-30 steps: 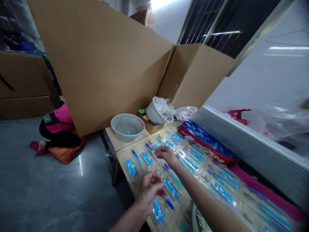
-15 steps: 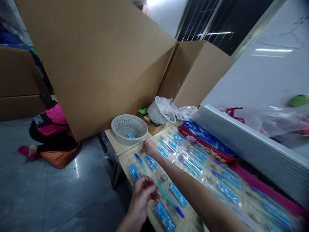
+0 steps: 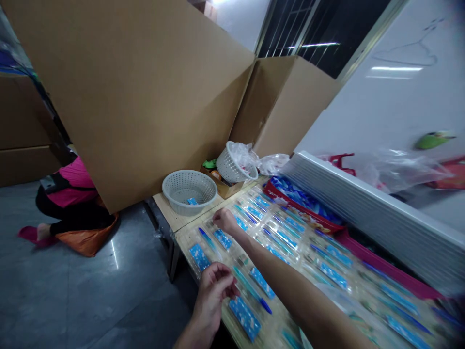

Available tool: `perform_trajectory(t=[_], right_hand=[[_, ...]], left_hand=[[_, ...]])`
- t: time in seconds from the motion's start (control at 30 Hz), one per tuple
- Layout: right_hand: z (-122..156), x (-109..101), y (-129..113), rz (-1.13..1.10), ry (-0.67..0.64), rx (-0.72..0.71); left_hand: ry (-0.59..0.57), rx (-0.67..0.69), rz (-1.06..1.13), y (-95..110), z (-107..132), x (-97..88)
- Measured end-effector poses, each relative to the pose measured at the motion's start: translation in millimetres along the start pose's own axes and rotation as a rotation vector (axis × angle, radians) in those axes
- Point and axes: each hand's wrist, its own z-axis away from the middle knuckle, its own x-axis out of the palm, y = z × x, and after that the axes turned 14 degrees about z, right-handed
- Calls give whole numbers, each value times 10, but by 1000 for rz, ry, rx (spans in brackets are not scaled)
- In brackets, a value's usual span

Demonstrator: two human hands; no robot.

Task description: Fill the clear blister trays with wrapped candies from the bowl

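Note:
My left hand [image 3: 217, 293] is over the near edge of the table, fingers curled and thumb tip against them; whatever they hold, if anything, does not show. Close by lie a blue patterned rectangular pack [image 3: 245, 317] and a teal pen with a dark blue cap [image 3: 252, 290]. Farther up the table, my right hand [image 3: 225, 220] reaches down with its fingertips bunched at the far end of the clear plastic packaging. What is between those fingers is hidden. Near it are another blue pack [image 3: 223, 239] and a blue pen [image 3: 209, 240]. Rows of clear compartments hold several pens and packs.
A grey perforated basket [image 3: 189, 191] with a small blue pack inside stands at the table's far end. Beside it, a tilted basket [image 3: 232, 165] holds plastic bags. A red-edged container [image 3: 301, 206] lines the right. Large cardboard [image 3: 145, 97] rises behind; a person in pink [image 3: 78, 174] crouches left.
The whole scene has shifted slightly left in the view as the camera turned. Both hands keep nearly the same pose and place over the table.

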Motion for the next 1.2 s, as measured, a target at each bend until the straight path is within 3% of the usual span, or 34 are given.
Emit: perform_trajectory(t=[0.1, 0.17, 0.3, 0.4, 0.5, 0.57, 0.7, 0.77, 0.83, 1.0, 1.2], right_hand=[[249, -162, 187, -188, 31, 5], [556, -322, 407, -297, 56, 40], [1499, -731, 1024, -421, 116, 169], [2340, -972, 1431, -401, 131, 244], [3037, -1000, 1639, -265, 16, 282], [3338, -904, 1669, -132, -81, 306], [3596, -648, 1589, 173, -89, 377], [3635, -556, 1553, 253, -86, 379], [3654, -493, 1548, 271, -82, 363], [3679, -389, 1592, 187, -10, 336], [3703, -348, 1605, 81, -5, 311]], left_hand=[[-22, -19, -45, -30, 29, 46], [-44, -44, -87, -62, 71, 108], [-155, -113, -194, -229, 137, 351], [-291, -153, -293, -488, 141, 596], [-470, -141, -490, -824, 100, 820], [-638, -63, -790, -1039, 40, 938], [-1042, 201, -1569, -1341, -59, 1104], [-1190, 231, -1789, -1423, -59, 1154], [-1267, 201, -1894, -1477, -32, 1182], [-1271, 178, -1980, -1555, 20, 1194], [-1176, 186, -1979, -1587, -2, 1194]])
